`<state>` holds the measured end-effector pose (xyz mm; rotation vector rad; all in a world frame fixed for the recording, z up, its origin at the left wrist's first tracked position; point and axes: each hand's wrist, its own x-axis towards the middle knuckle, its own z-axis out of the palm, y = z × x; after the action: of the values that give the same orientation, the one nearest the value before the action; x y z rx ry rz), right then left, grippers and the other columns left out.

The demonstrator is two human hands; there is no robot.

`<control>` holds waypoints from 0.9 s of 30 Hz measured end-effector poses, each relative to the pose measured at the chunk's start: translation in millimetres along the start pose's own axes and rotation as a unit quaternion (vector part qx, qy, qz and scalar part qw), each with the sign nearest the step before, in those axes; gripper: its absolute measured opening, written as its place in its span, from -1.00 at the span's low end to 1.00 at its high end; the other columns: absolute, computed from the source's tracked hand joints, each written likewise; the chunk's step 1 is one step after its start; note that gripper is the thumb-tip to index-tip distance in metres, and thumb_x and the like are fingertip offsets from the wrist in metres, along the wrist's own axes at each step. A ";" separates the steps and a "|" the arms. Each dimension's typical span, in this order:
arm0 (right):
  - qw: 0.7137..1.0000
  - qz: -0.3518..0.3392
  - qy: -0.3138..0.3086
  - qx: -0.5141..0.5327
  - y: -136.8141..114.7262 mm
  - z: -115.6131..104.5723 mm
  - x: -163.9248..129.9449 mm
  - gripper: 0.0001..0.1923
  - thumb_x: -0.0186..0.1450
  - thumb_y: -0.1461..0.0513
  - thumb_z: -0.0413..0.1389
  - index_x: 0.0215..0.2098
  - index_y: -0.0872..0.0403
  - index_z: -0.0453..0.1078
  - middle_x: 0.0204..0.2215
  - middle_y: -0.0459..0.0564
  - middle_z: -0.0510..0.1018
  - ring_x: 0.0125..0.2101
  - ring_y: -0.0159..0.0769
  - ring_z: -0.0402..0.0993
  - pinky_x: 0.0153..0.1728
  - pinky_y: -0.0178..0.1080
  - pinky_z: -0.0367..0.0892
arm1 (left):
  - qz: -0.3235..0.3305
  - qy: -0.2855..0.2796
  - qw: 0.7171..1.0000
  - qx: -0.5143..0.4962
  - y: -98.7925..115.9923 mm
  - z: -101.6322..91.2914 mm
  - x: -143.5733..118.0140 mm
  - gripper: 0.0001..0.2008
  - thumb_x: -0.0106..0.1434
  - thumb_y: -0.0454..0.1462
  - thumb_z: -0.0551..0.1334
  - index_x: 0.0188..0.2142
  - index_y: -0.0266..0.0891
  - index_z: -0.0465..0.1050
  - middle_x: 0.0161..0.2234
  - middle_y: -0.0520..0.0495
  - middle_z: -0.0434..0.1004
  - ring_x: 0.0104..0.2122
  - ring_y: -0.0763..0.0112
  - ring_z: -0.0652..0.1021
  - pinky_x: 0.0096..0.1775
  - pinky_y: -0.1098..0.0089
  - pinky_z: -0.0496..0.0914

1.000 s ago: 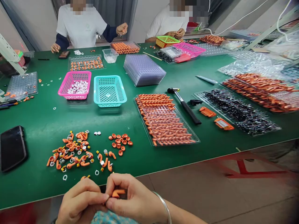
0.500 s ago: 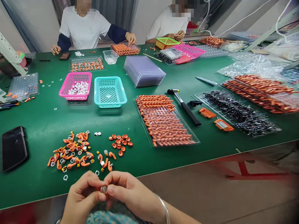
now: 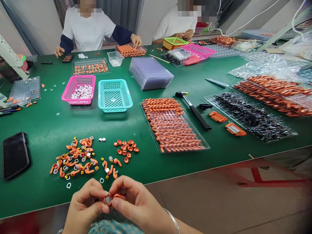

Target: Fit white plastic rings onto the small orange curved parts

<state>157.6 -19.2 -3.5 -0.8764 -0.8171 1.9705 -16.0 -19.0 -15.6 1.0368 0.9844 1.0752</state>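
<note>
Orange earbud piece [image 3: 107, 200], its round end framing a silvery disc, sits between both hands, just short of the green table [image 3: 44, 130]. The left hand [image 3: 83, 204] pinches its left side; the right hand [image 3: 137, 201] grips from the right, more orange showing under its fingers. Whether that is 1 piece or 2, and so its long axis, cannot be told. Ahead lie loose orange stems [image 3: 88, 171], nearer the left hand.
</note>
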 end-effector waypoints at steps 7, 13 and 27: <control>0.998 -0.033 0.016 -0.051 1.6 1.1 -7.6 -0.65 0.19 0.01 0.27 -0.33 0.11 0.37 -0.45 -0.13 0.41 -0.43 -0.43 0.30 -0.37 -0.35 0.25 | 0.063 -0.038 0.997 0.040 1.7 -0.9 0.5 -0.88 0.05 -0.23 0.48 -0.36 -0.10 0.66 -0.49 0.03 0.40 -0.50 0.50 0.48 -0.48 0.55 0.41; 1.000 -0.020 0.015 -0.008 1.8 0.6 -5.9 -0.64 0.13 0.03 0.33 -0.35 0.13 0.38 -0.46 -0.13 0.43 -0.47 -0.48 0.31 -0.43 -0.39 0.25 | 0.117 -0.047 0.987 0.102 5.7 1.8 1.0 -0.88 0.10 -0.20 0.45 -0.33 -0.11 0.65 -0.49 0.01 0.41 -0.48 0.46 0.48 -0.48 0.53 0.42; 0.983 0.005 0.029 0.184 38.5 0.7 2.5 -0.61 -0.02 0.11 0.46 -0.43 0.13 0.41 -0.51 -0.15 0.50 -0.49 -0.47 0.37 -0.41 -0.40 0.24 | 0.317 -0.057 0.871 0.371 22.1 6.5 0.9 -0.80 0.22 -0.14 0.33 -0.26 -0.23 0.53 -0.50 0.01 0.42 -0.50 0.42 0.43 -0.49 0.47 0.38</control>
<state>140.3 -34.9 -34.2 -0.7135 -0.3962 2.0084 -14.0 -15.9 7.1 2.1435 1.0028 1.1458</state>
